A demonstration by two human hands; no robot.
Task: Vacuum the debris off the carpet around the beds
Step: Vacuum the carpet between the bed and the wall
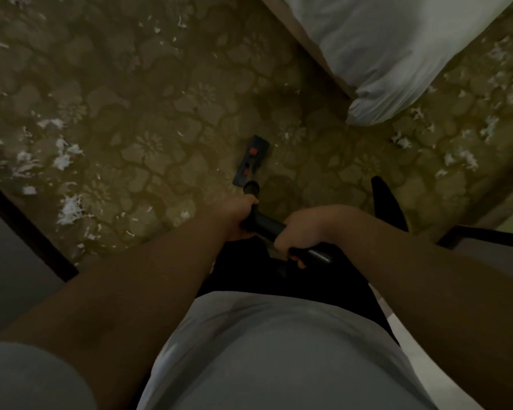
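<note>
both hands are on the black wand. the left hand is wrapped round it farther out, at the bend where the tube turns down toward the floor. the right hand is curled round the handle part nearer the body, its fingertips showing under the tube, and the handle's end sticks out past it to the right. a short bare stretch of wand shows between the two hands. just beyond the left hand the tube meets the nozzle, a flat black head with two red patches on top. it lies on the carpet straight ahead of the hands, its long side pointing away and a little right. the carpet is olive-brown with a flower pattern, and close round the nozzle it shows a few small flecks. the debris, white shredded bits, lies thick well to the left of the nozzle, near a dark edge at lower left, and more lies well to the right, past the corner of the bed. the bed, in white sheets, comes in from the upper right; its corner is ahead and right of the nozzle, near but apart. a dark shape stands just right of the right hand; what it is i cannot tell. below the arms are a grey shirt and dark trousers.
</note>
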